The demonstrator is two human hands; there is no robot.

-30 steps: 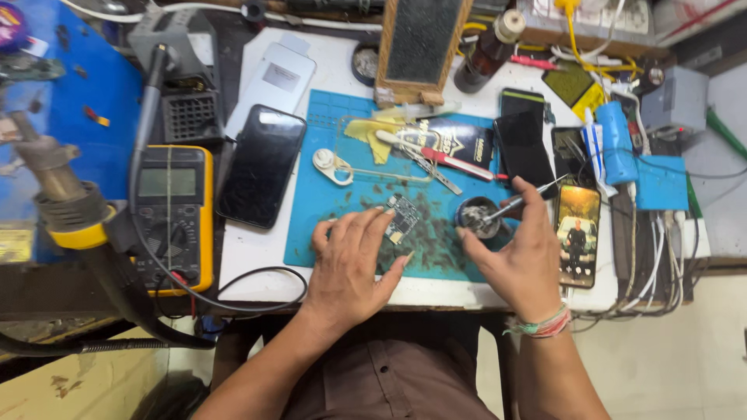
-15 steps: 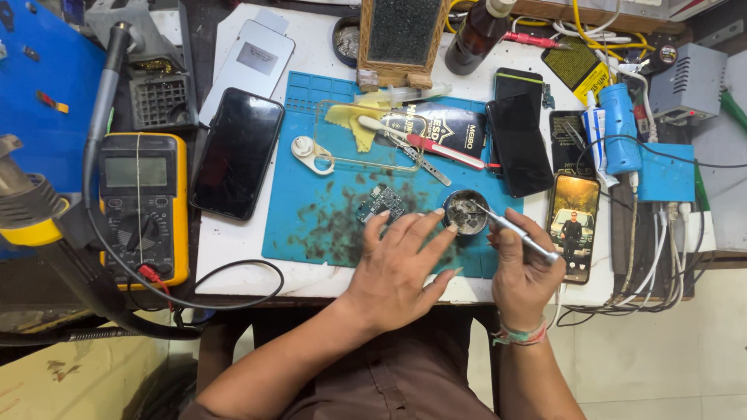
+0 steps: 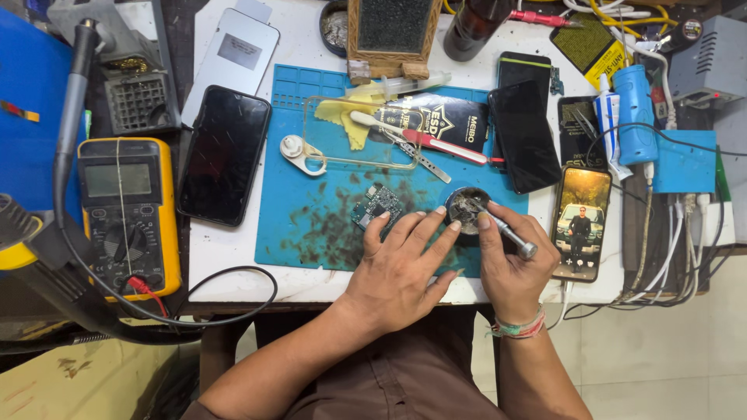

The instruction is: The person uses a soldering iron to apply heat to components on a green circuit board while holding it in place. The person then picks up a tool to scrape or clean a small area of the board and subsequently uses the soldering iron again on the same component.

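With the left hand (image 3: 401, 260) spread flat, fingertips steadying the small round tin (image 3: 465, 208) at the blue mat's (image 3: 311, 155) right edge, the right hand (image 3: 510, 260) (closed on a metal-handled tool (image 3: 510, 233)) should dip lightly, keeping the tin from sliding.

Clearance about the right hand (image 3: 510, 260) grip: lit phone (image 3: 580, 223) crowding just right; small round tin (image 3: 467, 208) and left hand (image 3: 401, 268) blocking left; dark phone (image 3: 523, 134) standing beyond; near tabletop (image 3: 233, 268) edge lying open.
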